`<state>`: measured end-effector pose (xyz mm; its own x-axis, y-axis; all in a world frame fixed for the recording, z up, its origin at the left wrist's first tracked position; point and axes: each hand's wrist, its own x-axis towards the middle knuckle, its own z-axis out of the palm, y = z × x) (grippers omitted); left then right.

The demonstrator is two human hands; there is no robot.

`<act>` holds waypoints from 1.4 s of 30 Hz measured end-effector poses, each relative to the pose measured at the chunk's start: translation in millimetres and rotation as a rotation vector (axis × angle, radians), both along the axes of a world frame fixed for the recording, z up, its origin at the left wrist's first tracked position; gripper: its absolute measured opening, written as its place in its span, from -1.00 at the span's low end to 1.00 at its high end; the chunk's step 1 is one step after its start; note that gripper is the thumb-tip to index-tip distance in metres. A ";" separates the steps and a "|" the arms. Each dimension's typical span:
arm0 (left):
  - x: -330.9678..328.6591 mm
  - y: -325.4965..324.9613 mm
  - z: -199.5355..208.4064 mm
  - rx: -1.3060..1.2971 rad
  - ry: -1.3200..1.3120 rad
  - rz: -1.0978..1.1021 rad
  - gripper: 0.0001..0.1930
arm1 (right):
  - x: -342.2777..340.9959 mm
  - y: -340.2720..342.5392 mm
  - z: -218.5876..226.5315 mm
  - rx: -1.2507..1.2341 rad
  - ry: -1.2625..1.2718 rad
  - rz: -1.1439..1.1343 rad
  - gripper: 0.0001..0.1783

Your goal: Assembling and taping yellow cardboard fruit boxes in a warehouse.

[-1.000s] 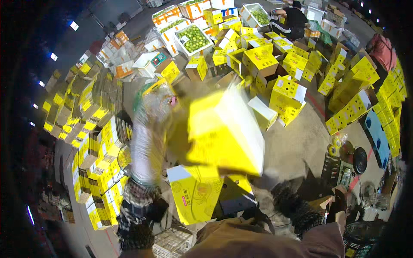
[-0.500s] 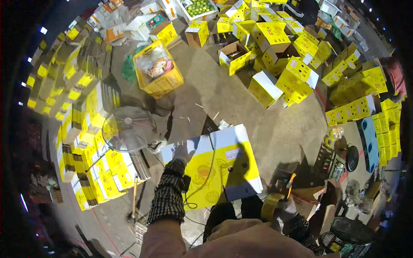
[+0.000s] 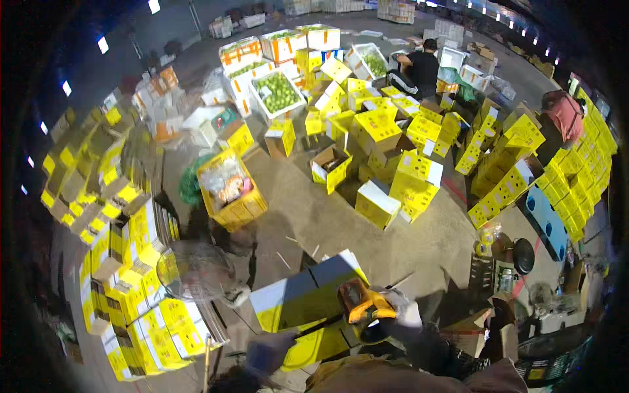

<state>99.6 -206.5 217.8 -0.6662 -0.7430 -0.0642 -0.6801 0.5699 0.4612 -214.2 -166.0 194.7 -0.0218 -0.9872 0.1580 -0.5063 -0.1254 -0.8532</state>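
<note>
Gripping an orange tape dispenser (image 3: 368, 305) in the right hand (image 3: 407, 317), over the right edge of a yellow-and-white carton (image 3: 308, 288) lying on the floor (image 3: 321, 213). With the left hand (image 3: 267, 352) blurred beside the carton's near left edge, cannot tell its grip.

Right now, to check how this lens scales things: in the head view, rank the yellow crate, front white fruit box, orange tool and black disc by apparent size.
1. Yellow crate
2. Front white fruit box and orange tool: look alike, tool nearer, so unranked
3. Black disc
</note>
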 end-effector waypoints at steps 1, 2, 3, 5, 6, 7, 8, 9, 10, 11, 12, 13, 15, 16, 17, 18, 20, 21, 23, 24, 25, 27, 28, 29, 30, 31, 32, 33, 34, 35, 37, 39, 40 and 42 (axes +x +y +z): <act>-14.4 0.6 6.9 -0.019 0.009 -0.029 -0.73 | -8.9 4.0 -23.5 0.200 -0.195 -0.043 -0.45; -22.4 1.6 16.1 0.175 -0.136 -0.015 -0.64 | -11.2 1.6 -24.6 0.180 -0.199 -0.057 -0.45; -27.0 -1.0 22.0 0.366 -0.282 0.004 -0.55 | -13.7 -1.8 -23.6 0.022 -0.202 0.006 -0.45; 1.8 -6.1 -14.1 0.673 0.032 -0.076 -0.48 | -20.1 3.0 -53.2 0.126 -0.549 0.155 -0.40; 19.5 -12.7 -33.6 0.956 0.373 -0.164 -0.40 | -26.9 4.4 -52.4 0.108 -0.545 0.149 -0.40; 34.2 -21.1 -50.4 1.244 0.385 -0.001 -0.31 | -30.5 3.2 -56.0 -0.037 -0.356 0.257 -0.36; 26.3 -32.9 -43.7 1.030 0.363 0.131 -0.33 | -33.9 2.6 -59.2 -0.173 -0.157 0.351 -0.32; 37.3 -52.5 -53.0 0.781 0.332 0.172 -0.44 | -28.4 2.6 -37.4 0.175 -0.393 0.364 -0.25; 34.6 -59.2 -51.4 0.521 0.269 0.206 -0.53 | -32.1 -3.2 -32.0 0.176 -0.405 0.374 -0.25; 31.6 -67.5 -48.5 0.262 0.181 0.266 -0.60 | -37.2 -9.1 -28.3 0.030 -0.148 0.364 -0.24; 17.0 -61.8 -36.5 -0.010 0.059 0.319 -0.64 | -43.0 -9.6 -31.6 -0.108 0.108 0.339 -0.23; 10.5 -50.1 -25.4 0.069 -0.083 0.212 -0.64 | -46.1 -10.7 -41.4 -0.094 0.130 0.305 -0.25; 31.1 -50.8 -12.9 0.255 -0.401 0.147 -0.65 | -51.3 -13.8 -48.4 -0.120 0.005 0.367 -0.37; 49.3 -60.3 -24.1 0.224 -0.356 0.186 -0.64 | -53.1 -14.9 -42.2 -0.088 -0.024 0.425 -0.41; 9.5 -69.5 13.4 0.244 -0.367 0.142 -0.64 | -59.6 -13.8 -28.9 0.008 -0.039 0.514 -0.44; -28.9 -75.3 63.4 0.249 -0.389 0.105 -0.61 | -60.1 -16.2 -32.5 0.091 -0.125 0.621 -0.46; -23.6 -57.6 -4.6 0.141 -0.314 0.309 -0.55 | -25.0 -32.0 -46.1 0.507 -0.125 0.656 -0.52; -14.3 -41.8 -49.4 0.126 -0.273 0.399 -0.51 | -2.9 -41.5 -53.8 0.657 -0.086 0.660 -0.55; -21.0 -21.1 -74.4 0.272 -0.187 0.580 -0.43 | 35.3 -45.7 -57.8 0.656 -0.051 0.583 -0.64; -26.7 -19.7 -74.7 0.347 -0.146 0.617 -0.38 | 30.9 -51.4 -88.7 0.658 -0.037 0.595 -0.64; -25.6 -16.1 -70.9 0.354 -0.181 0.558 -0.38 | 24.0 -61.3 -142.4 0.266 0.254 0.841 -0.65; 23.5 14.2 -80.8 0.347 -0.261 0.196 -0.41 | 49.4 -57.9 -105.2 -0.033 -0.007 0.705 -0.67; 22.3 30.9 -83.9 0.296 -0.313 0.069 -0.47 | 48.5 -56.2 -83.4 -0.177 -0.088 0.605 -0.67; 8.0 40.9 -73.2 0.231 -0.353 -0.068 -0.52 | 33.0 -55.5 -99.0 0.320 -0.551 0.650 -0.67; -9.6 32.1 -66.4 0.265 -0.336 -0.052 -0.52 | 23.2 -53.8 -113.9 0.835 -1.001 0.626 -0.67; -26.1 -2.0 -47.0 -0.039 -0.199 -0.042 -0.48 | 26.0 -56.4 -79.4 0.674 -0.864 0.714 -0.68; -41.7 -24.0 -35.7 -0.364 -0.058 -0.055 -0.45 | 15.9 -58.1 -54.4 0.620 -0.827 0.708 -0.68; -40.4 -23.4 -50.9 -0.366 -0.111 0.038 -0.34 | 7.9 -60.3 -42.0 0.612 -0.898 0.684 -0.69; -40.5 -23.7 -66.2 -0.370 -0.155 0.127 -0.23 | -3.4 -67.4 -28.1 0.578 -1.003 0.625 -0.69; -24.8 -20.0 -98.9 -0.662 -0.137 0.291 -0.24 | -8.7 -77.3 -27.6 0.538 -1.145 0.575 -0.70; -14.3 -8.0 -116.2 -0.797 0.118 0.643 -0.26 | -41.0 -99.3 -27.5 0.381 -1.505 0.399 -0.71; -31.6 -12.3 -100.9 -0.468 0.700 1.077 -0.36 | -70.4 -110.6 -41.8 0.312 -1.767 0.286 -0.72; -26.7 -12.8 -91.4 -0.228 1.106 1.195 -0.43 | -57.7 -107.6 -56.4 0.390 -1.756 0.358 -0.72; -7.9 -16.7 -107.9 0.344 1.492 1.086 -0.42 | -21.8 -80.8 -58.5 0.628 -1.347 0.604 -0.68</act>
<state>91.7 -223.2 109.9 0.3830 -0.9080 -0.1699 0.3825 -0.0116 0.9239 -236.0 -246.8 136.2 0.5957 -0.8004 -0.0677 0.6123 0.5070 -0.6067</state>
